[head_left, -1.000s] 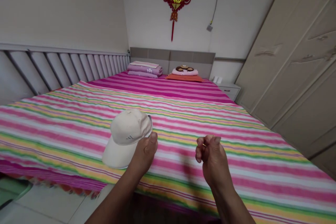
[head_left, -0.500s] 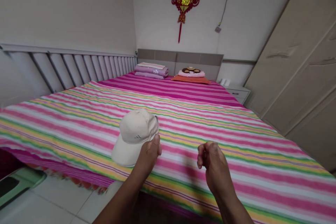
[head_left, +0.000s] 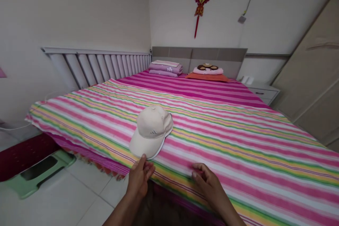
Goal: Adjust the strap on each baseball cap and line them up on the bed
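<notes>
A beige baseball cap (head_left: pixel 153 131) lies on the striped pink, yellow and green bedspread (head_left: pixel 238 137), its brim pointing toward me. My left hand (head_left: pixel 139 178) hovers at the bed's near edge, thumb tip just below the brim and fingers loosely stretched, holding nothing. To its right, my right hand (head_left: pixel 208 182) rests low on the bedspread near the edge. Its fingers lie fairly flat and point left, and it holds nothing. The two hands are about a hand's width apart.
Folded purple bedding (head_left: pixel 165 68) and a pink pillow on an orange one (head_left: pixel 208 72) sit by the headboard. A nightstand (head_left: pixel 262 91) and wardrobe (head_left: pixel 315 77) stand to the right. At the left are a green stool (head_left: pixel 37 173), a padded wall panel (head_left: pixel 100 67) and tiled floor.
Both hands have dropped back from beside the cap to the bed's near edge, and their curled fingers have uncurled. The view has shifted, showing more floor at the left.
</notes>
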`<state>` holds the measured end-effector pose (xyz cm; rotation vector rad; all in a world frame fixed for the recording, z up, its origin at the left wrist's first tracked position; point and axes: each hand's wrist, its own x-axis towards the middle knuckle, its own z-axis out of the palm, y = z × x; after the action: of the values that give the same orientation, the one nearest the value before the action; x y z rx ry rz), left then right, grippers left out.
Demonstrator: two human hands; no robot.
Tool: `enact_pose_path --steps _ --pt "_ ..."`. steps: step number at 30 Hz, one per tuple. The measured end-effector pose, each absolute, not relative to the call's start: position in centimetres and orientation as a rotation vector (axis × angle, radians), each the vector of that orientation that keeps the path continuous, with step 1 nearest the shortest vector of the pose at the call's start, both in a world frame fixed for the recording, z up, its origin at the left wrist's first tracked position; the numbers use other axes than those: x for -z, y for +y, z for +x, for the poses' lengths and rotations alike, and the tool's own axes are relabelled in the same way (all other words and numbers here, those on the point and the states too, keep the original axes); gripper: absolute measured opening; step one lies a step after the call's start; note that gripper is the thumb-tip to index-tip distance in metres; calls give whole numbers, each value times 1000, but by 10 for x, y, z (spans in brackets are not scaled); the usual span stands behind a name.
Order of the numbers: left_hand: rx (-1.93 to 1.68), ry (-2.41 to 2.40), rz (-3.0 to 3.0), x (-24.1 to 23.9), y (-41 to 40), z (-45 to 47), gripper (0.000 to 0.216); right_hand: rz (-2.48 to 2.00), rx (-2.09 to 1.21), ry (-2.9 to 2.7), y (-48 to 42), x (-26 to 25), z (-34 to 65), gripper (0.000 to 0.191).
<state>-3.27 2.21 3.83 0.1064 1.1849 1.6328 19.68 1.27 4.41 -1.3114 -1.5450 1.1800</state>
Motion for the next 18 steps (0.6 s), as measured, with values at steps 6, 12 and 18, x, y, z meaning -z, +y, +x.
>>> enact_pose_path --steps 6,12,18 --pt "-1647 1246 17 -33 21 -51 6 -1281 -1307 -1449 5 -23 195 30" --pt "-1592 1197 -15 -40 31 -55 5 -1270 -1351 -1455 0 -16 194 27" --pt "-1654 1073 103 -62 39 -59 6 -1191 -1373 -1516 -3 -13 193 28"
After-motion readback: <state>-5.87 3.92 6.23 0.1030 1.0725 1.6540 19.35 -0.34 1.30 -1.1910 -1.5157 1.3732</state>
